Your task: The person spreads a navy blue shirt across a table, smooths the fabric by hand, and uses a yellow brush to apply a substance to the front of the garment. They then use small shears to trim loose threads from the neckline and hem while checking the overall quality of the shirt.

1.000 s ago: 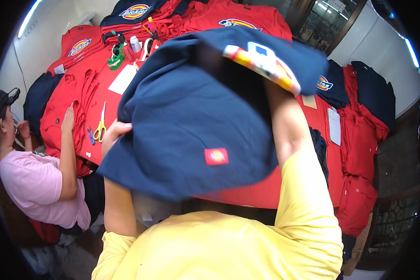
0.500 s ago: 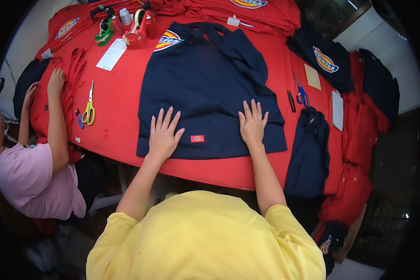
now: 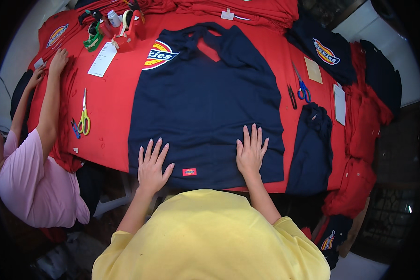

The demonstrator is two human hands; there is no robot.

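A navy garment (image 3: 205,112) with a large printed logo at its upper left lies spread before me on the red-covered table (image 3: 109,107). A small red label (image 3: 189,172) sits near its lower hem. My left hand (image 3: 152,168) rests flat on the lower left of the cloth, fingers stretched. Flat on the lower right is my right hand (image 3: 251,151), its fingers spread. Neither hand grips anything. The garment's near edge reaches the table's front edge, and its far end is loosely bunched.
Yellow-handled scissors (image 3: 84,119) and a small blue tool (image 3: 75,128) lie left. Blue-handled scissors (image 3: 304,91), black snips (image 3: 291,97) and a folded navy piece (image 3: 310,154) lie right. A red tape dispenser (image 3: 125,42) stands far left. A pink-sleeved co-worker (image 3: 32,179) handles red cloth beside me.
Both my hands have drawn toward me, pulling the navy garment nearer the front edge. More of its printed logo shows. The co-worker's hands have moved farther across the red cloth.
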